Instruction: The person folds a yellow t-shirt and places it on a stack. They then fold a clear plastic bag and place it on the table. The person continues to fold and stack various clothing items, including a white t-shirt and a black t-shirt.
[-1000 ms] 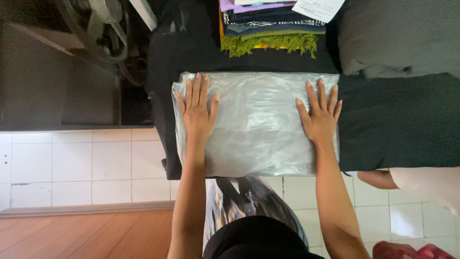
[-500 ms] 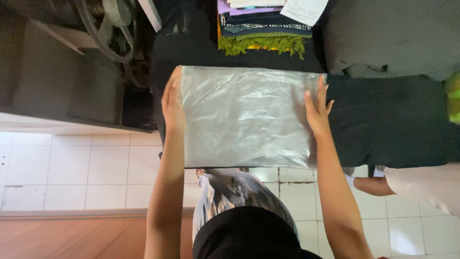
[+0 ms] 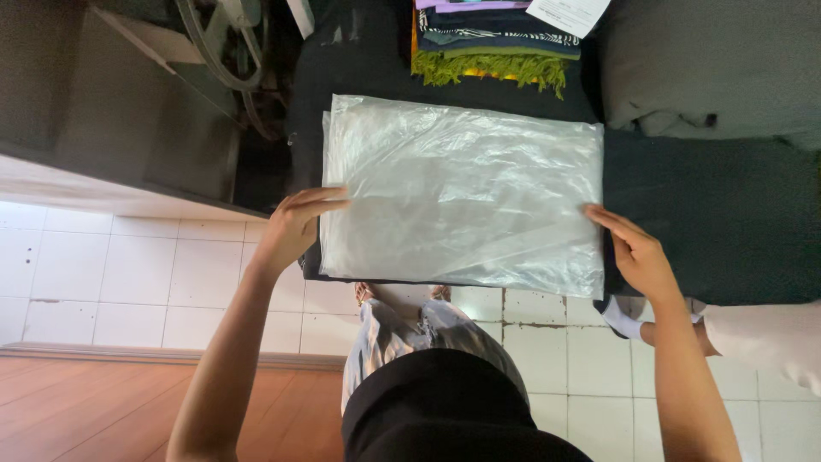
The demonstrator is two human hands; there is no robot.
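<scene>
Dark cloth [image 3: 710,222] covers the work surface above white floor tiles [image 3: 128,274], and on it lies your clear plastic bag [image 3: 462,192], flat between your hands, left hand [image 3: 295,227] gripping its left edge, right hand [image 3: 637,252] holding its right edge.

One clear plastic bag [image 3: 462,197], two hands, one stack of folded fabrics [image 3: 492,43], one paper sheet [image 3: 569,13]

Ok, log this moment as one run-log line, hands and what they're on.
left hand: gripping left edge of clear plastic bag | right hand: at bag's right edge | bag: flat on dark cloth surface | folded fabrics behind
</scene>
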